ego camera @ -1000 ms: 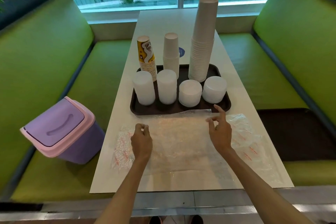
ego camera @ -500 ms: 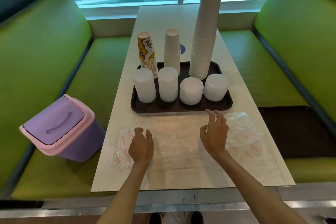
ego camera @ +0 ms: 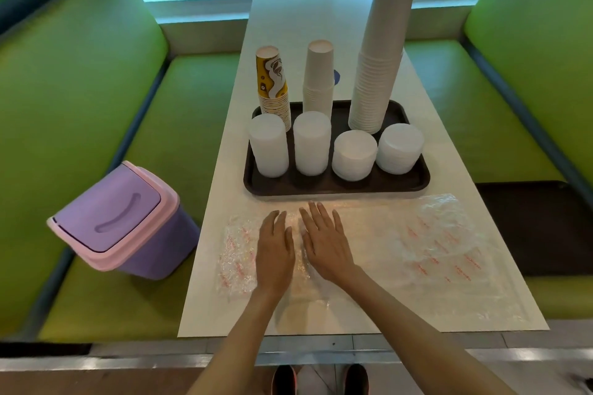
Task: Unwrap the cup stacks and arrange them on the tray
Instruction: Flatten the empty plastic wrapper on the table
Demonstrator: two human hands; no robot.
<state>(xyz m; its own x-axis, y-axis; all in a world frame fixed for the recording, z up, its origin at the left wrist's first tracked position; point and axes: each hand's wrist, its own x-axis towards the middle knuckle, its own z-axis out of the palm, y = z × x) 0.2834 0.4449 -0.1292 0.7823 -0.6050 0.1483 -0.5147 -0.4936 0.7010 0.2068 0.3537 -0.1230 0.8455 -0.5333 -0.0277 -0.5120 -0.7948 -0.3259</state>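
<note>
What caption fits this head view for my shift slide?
Head view: left hand and right hand rest flat on clear plastic wrap before the tray holding seven unwrapped stacks.

Two bare hands, left hand [ego camera: 275,252] and right hand [ego camera: 324,242], lie flat side by side on crinkled clear plastic wrappers [ego camera: 426,250] on a white table [ego camera: 321,16]. Beyond them a dark brown rectangular tray [ego camera: 333,187] holds upright stacks: four white plastic lid stacks [ego camera: 312,143] in front; behind, a yellow patterned paper cup stack [ego camera: 273,83], a short white paper cup stack [ego camera: 319,77], a tall white paper cup stack [ego camera: 380,51]; a purple swing-lid bin [ego camera: 122,221] sits on the green bench [ego camera: 96,99] at left.

A purple bin [ego camera: 122,221] sits on the green bench [ego camera: 179,125] beside the table [ego camera: 288,19].
</note>
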